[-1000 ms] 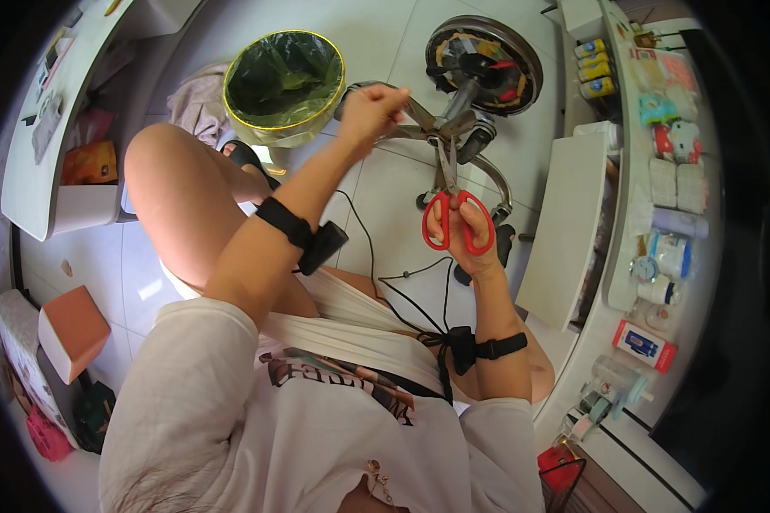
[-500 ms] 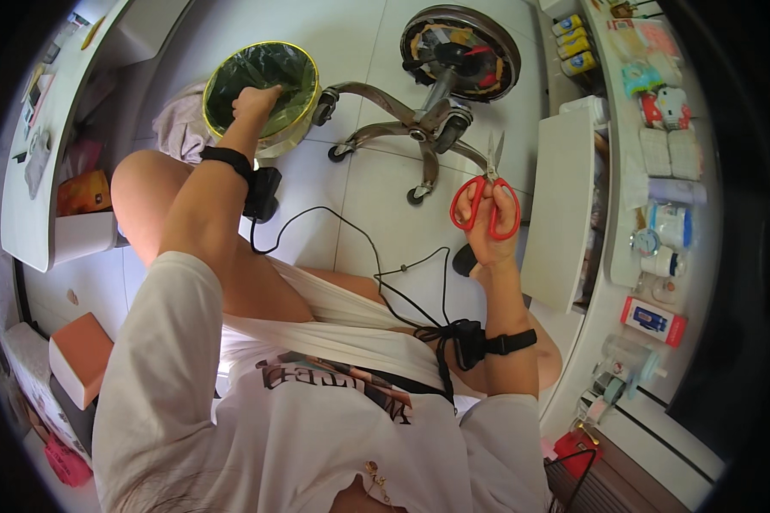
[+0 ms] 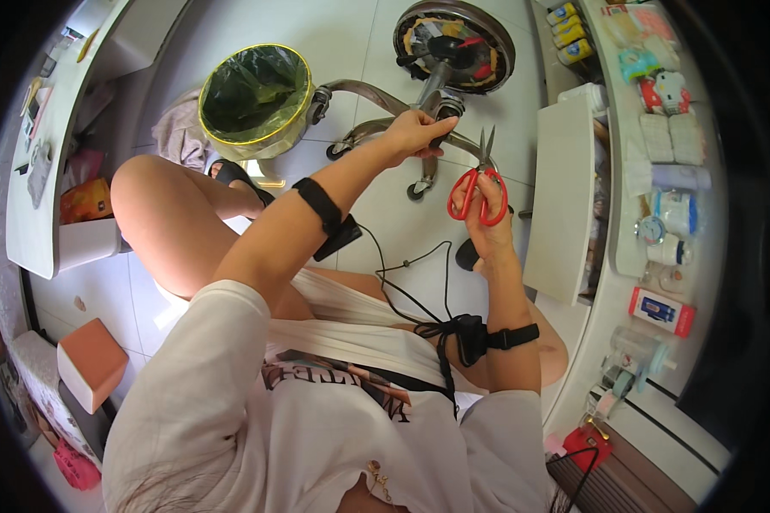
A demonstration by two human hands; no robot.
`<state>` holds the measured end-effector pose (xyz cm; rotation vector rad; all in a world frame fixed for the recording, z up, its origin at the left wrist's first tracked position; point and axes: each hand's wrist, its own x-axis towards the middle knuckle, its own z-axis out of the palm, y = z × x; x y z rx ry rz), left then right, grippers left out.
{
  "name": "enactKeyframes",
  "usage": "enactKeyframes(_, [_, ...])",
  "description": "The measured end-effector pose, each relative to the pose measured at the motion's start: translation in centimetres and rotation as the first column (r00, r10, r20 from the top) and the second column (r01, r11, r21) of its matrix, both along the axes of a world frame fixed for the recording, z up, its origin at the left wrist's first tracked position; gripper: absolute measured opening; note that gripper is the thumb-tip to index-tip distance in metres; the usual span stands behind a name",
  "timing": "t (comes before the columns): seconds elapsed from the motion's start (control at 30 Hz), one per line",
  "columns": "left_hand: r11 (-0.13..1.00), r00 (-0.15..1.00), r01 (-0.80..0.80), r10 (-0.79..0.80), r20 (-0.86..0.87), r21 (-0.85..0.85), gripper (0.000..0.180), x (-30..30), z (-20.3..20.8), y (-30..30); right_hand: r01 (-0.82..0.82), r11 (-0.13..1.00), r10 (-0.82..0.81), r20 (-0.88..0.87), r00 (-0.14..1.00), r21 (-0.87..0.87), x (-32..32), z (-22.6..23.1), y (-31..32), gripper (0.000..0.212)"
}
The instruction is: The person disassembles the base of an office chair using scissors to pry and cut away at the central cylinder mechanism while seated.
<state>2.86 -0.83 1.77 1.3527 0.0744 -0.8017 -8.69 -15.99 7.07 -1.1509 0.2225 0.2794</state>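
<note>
Evidently, the right hand (image 3: 491, 232) has its fingers through the red loops of the scissors (image 3: 485, 161), which point away from the body with blades narrowly parted. They look light and stiff, with smooth handles; the loops are the safe hold, well back from the points. To their left, the left hand (image 3: 412, 135) is at a caster (image 3: 447, 106) of the chair (image 3: 434, 85), thumb and fingers a little apart; whether they touch the wheel or pinch something small, I cannot tell. The caster is probably hard, slick and apt to swivel, so its sides should offer the surest grip. Beyond, the chair appears tipped over on the tiles (image 3: 342, 184), seat underside showing, likely heavy and rigid. The bin (image 3: 261, 147) stands near it, and a crumpled cloth (image 3: 180, 132) lies beside the bin.
</note>
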Motion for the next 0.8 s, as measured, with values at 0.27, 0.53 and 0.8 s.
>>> enactKeyframes(0.27, [0.953,0.946,-0.082,-0.018,-0.323,-0.292,0.051,-0.3,-1.3,-1.0,-0.085,0.994,0.092,-0.123,0.988,0.063,-1.0,-0.4,-0.8,0.028])
enactKeyframes(0.53, [0.945,0.887,-0.119,-0.036,-0.461,-0.303,0.050,-0.7,-0.8,-1.9,-0.098,0.962,0.145,-0.172,0.974,0.253,-1.5,-0.9,-0.1,0.034])
enactKeyframes(0.8, [0.752,0.902,-0.165,-0.146,-0.406,-0.638,0.046,-0.7,-2.8,-3.1,-0.066,0.939,0.141,-0.203,0.969,0.338,-1.7,-1.2,-0.2,0.043])
